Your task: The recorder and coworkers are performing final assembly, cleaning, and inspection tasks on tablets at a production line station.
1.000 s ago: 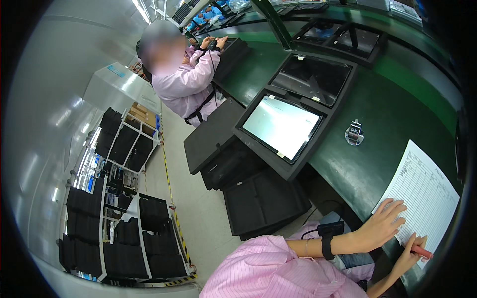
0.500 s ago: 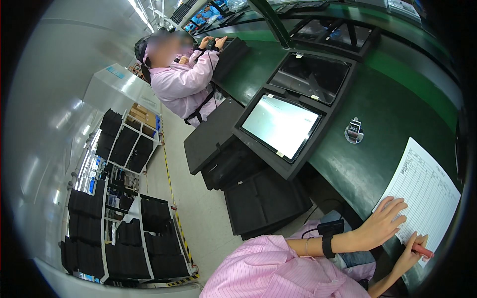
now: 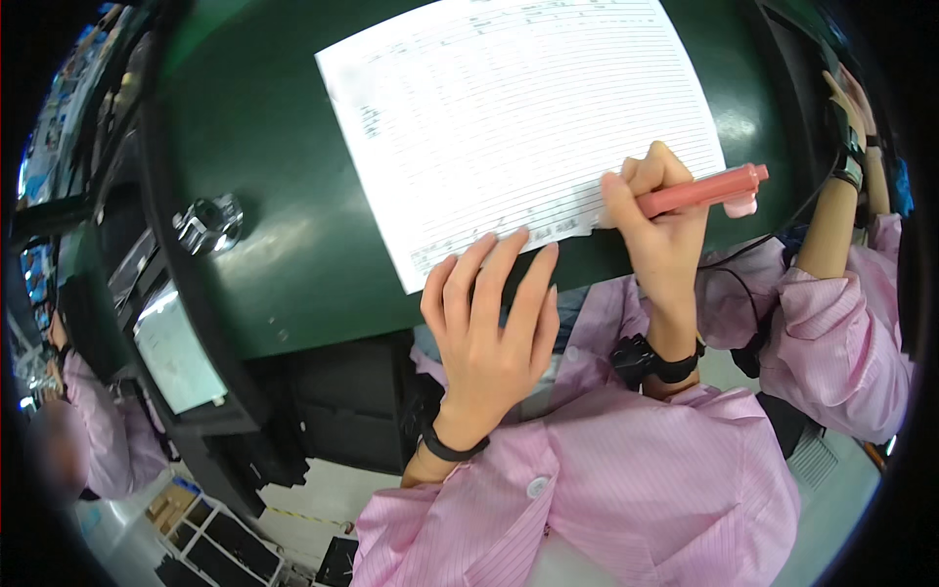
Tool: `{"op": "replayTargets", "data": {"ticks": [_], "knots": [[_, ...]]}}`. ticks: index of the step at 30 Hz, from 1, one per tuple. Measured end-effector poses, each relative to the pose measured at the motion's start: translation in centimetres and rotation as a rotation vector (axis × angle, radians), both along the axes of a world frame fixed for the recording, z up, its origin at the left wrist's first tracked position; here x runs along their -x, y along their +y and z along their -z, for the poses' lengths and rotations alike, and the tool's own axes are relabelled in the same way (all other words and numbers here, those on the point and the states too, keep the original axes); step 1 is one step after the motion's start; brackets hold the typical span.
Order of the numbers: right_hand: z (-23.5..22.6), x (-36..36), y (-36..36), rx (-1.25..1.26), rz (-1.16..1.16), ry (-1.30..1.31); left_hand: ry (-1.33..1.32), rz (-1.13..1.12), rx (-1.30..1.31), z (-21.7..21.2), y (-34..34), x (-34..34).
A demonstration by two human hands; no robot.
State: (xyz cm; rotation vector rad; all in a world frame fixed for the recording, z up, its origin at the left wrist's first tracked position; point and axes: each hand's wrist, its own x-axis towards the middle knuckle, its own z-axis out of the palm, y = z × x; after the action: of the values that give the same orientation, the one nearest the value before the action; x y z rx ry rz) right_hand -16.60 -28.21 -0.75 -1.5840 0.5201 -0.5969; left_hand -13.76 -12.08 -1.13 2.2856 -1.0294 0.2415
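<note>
A white printed form sheet (image 3: 518, 108) with a ruled table lies on the green tabletop (image 3: 264, 127) in front of me. My left hand (image 3: 494, 318) is spread open, its fingertips resting on the sheet's near edge. In a writing grip, my right hand (image 3: 660, 220) holds a red pen (image 3: 709, 190) over the sheet's near right part. The pen's tip is hidden behind my fingers. Both wrists wear black straps.
A small shiny metal holder (image 3: 209, 225) stands on the table to the left. Beyond it, a lit tablet screen (image 3: 179, 350) sits in a black tray. Co-workers in pink are at the far left (image 3: 112, 416) and close on my right (image 3: 831, 323).
My view has swung right and down onto the sheet, so the tablets have shifted to the left edge. The red pen is in my right hand in both frames.
</note>
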Motion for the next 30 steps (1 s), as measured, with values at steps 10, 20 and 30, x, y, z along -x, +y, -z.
{"op": "replayTargets", "data": {"ticks": [10,20,30], "knots": [[0.3,0.8,0.3,0.087,0.009,0.036,-0.016,-0.005,-0.043,1.7,-0.7,1.3],[0.5,0.4,0.3,0.197,0.052,0.05,-0.069,-0.054,-0.085,2.4,-1.0,1.3],[0.7,0.3,0.4,0.175,0.095,0.008,-0.026,-0.039,-0.068,2.1,-0.9,1.4]]}}
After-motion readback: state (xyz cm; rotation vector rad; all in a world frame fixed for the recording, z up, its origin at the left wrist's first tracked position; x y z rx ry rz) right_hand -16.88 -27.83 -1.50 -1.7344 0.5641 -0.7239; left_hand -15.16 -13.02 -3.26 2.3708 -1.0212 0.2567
